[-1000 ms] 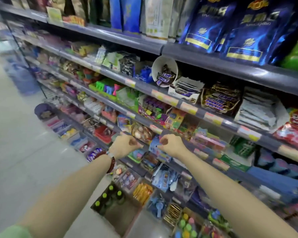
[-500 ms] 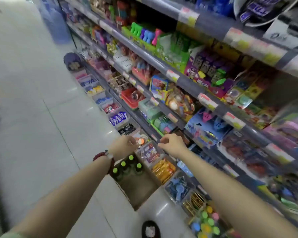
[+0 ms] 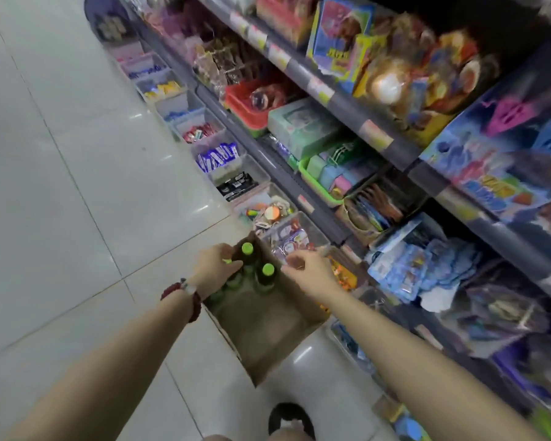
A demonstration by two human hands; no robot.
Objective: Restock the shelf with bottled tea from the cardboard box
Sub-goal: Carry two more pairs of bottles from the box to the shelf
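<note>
- The cardboard box (image 3: 268,332) sits open on the floor (image 3: 61,186) beside the shelf (image 3: 341,100).
- Green-capped tea bottles (image 3: 264,275) stand in its far end.
- The left hand (image 3: 215,268) curls on a bottle there, seemingly gripping it.
- The right hand (image 3: 306,268) hovers half open, empty.
- Labels are too blurred to read.

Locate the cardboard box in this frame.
The cardboard box sits on the floor tiles at lower centre, against the bottom shelf bins, with green-capped bottles at its far end.
</note>
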